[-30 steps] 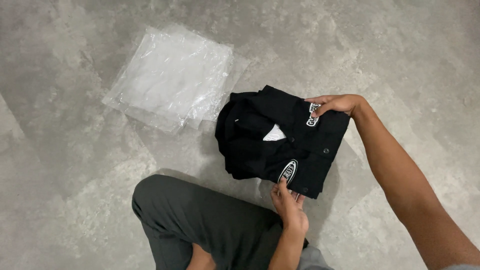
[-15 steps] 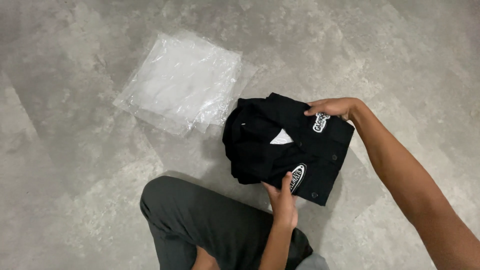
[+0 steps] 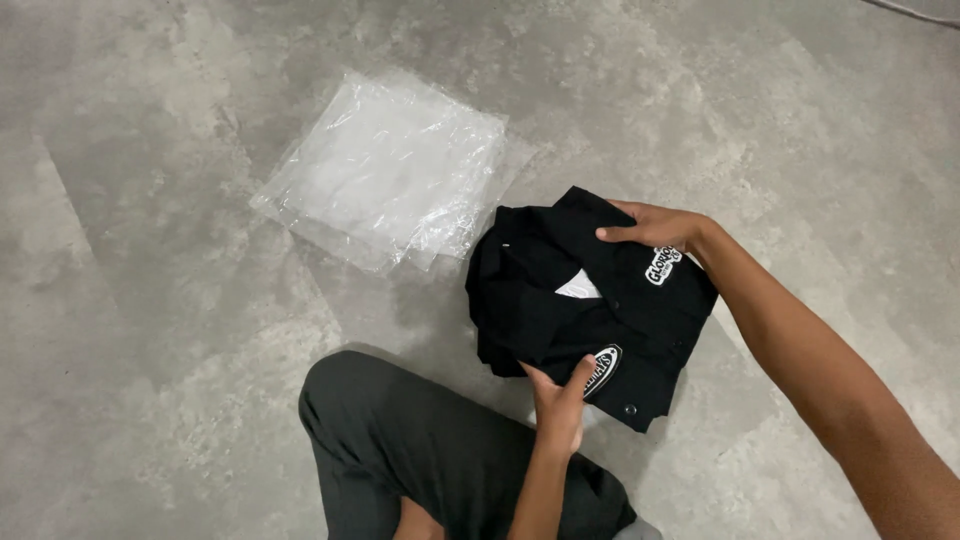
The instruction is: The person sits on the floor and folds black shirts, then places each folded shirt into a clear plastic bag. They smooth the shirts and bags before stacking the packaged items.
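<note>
A folded black shirt point(image 3: 560, 320) with white oval patches and a white neck label lies on the grey concrete floor. My left hand point(image 3: 558, 405) grips its near edge beside one patch. My right hand point(image 3: 655, 228) presses down on the shirt's far corner next to the other patch. Both hands hold the garment at opposite edges.
A pile of clear plastic bags point(image 3: 385, 170) lies on the floor to the left of the shirt, touching its corner. My bent knee in dark grey trousers point(image 3: 420, 450) sits just below the shirt. Concrete floor point(image 3: 150, 300) surrounds everything.
My left hand has slid left along the near edge of the shirt. The right hand has stayed on the far corner, and the view has shifted slightly.
</note>
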